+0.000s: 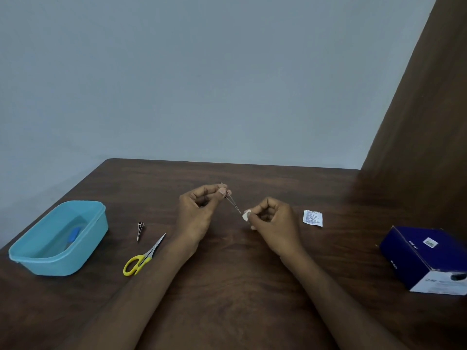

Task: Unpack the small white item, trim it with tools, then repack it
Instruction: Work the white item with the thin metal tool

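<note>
My left hand (199, 210) pinches a thin pair of metal tweezers (233, 202) that slant down to the right. Their tips touch a small white item (246, 215), which my right hand (273, 219) holds between thumb and fingers just above the brown table (227, 286). A white printed wrapper (312, 218) lies flat to the right of my right hand. Yellow-handled scissors (142, 257) lie left of my left forearm, points toward the far side. A second small metal tool (140, 229) rests beyond the scissors.
A light blue plastic tub (38, 258) with a blue object inside stands at the left edge. A dark blue and white box (427, 258) sits at the right. A brown panel (429, 122) rises at the right behind the table.
</note>
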The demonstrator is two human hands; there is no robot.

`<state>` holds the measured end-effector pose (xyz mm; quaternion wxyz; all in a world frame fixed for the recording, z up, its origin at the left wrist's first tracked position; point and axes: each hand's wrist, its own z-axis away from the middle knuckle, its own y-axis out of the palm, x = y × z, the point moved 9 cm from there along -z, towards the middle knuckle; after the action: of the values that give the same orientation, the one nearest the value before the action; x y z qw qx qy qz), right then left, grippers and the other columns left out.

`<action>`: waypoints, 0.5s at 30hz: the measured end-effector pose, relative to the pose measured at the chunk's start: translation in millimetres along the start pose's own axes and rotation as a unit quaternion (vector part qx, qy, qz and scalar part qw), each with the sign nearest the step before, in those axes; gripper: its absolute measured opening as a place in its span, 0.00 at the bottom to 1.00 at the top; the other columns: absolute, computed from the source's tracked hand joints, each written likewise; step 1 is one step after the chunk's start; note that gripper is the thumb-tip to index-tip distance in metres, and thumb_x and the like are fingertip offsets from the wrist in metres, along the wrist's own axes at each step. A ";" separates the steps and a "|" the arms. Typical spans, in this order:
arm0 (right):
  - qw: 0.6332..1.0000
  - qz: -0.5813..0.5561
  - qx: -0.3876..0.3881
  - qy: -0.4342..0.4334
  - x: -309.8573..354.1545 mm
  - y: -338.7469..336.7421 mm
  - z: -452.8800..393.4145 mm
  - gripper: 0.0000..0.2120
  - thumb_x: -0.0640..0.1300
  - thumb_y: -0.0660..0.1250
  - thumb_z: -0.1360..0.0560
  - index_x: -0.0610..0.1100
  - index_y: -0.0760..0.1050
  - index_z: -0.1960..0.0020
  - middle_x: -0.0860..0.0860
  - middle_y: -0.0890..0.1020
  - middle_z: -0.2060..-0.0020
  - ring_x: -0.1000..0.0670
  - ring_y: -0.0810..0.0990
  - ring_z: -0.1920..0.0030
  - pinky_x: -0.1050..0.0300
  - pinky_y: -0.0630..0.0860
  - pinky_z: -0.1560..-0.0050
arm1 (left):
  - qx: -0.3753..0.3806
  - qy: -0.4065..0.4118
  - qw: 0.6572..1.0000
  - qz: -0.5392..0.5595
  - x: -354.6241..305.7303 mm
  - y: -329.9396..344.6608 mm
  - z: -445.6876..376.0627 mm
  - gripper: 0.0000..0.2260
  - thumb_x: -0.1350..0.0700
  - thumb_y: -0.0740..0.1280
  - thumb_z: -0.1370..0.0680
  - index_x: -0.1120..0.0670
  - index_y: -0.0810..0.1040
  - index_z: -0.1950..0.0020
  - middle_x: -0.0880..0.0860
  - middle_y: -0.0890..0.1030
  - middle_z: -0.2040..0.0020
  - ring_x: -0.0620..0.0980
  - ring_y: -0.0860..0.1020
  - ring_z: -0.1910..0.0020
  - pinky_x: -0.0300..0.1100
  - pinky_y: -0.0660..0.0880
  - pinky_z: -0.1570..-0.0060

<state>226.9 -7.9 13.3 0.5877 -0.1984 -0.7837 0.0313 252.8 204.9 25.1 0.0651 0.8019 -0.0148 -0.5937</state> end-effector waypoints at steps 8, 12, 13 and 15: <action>0.989 -0.144 -0.017 -0.011 13.2 -2.3 2.1 0.07 0.36 0.79 0.26 0.43 0.85 0.51 0.45 0.89 0.57 0.43 0.89 0.54 0.43 0.86 0.46 | 0.078 0.011 0.995 -0.066 -0.4 15.3 4.5 0.05 0.55 0.78 0.22 0.54 0.90 0.48 0.49 0.90 0.51 0.47 0.88 0.47 0.44 0.81 0.41; 0.989 -0.135 -0.011 -0.057 24.0 -0.6 5.7 0.05 0.38 0.80 0.26 0.44 0.86 0.52 0.48 0.90 0.57 0.46 0.89 0.54 0.52 0.85 0.48 | 0.119 0.024 0.989 -0.079 -1.0 20.9 7.0 0.05 0.56 0.78 0.23 0.53 0.90 0.48 0.50 0.90 0.52 0.47 0.89 0.50 0.38 0.82 0.47; 0.991 -0.118 -0.005 -0.067 25.3 -0.3 5.8 0.05 0.38 0.80 0.26 0.45 0.86 0.53 0.50 0.90 0.58 0.47 0.89 0.55 0.52 0.85 0.49 | 0.119 0.024 0.989 -0.078 -0.7 20.9 7.0 0.05 0.56 0.78 0.23 0.53 0.90 0.48 0.50 0.90 0.53 0.45 0.88 0.51 0.36 0.81 0.50; 0.995 -0.060 0.016 -0.079 24.2 2.3 6.5 0.04 0.40 0.80 0.26 0.47 0.86 0.55 0.52 0.89 0.60 0.50 0.89 0.57 0.51 0.86 0.52 | 0.106 0.025 0.991 -0.074 -0.2 18.8 5.4 0.05 0.56 0.79 0.23 0.53 0.90 0.49 0.51 0.90 0.55 0.41 0.87 0.56 0.32 0.78 0.55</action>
<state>215.9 3.9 32.7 0.5278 -0.1387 -0.8376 0.0237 248.5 185.8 26.0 -0.0641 0.8177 -0.0162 -0.5718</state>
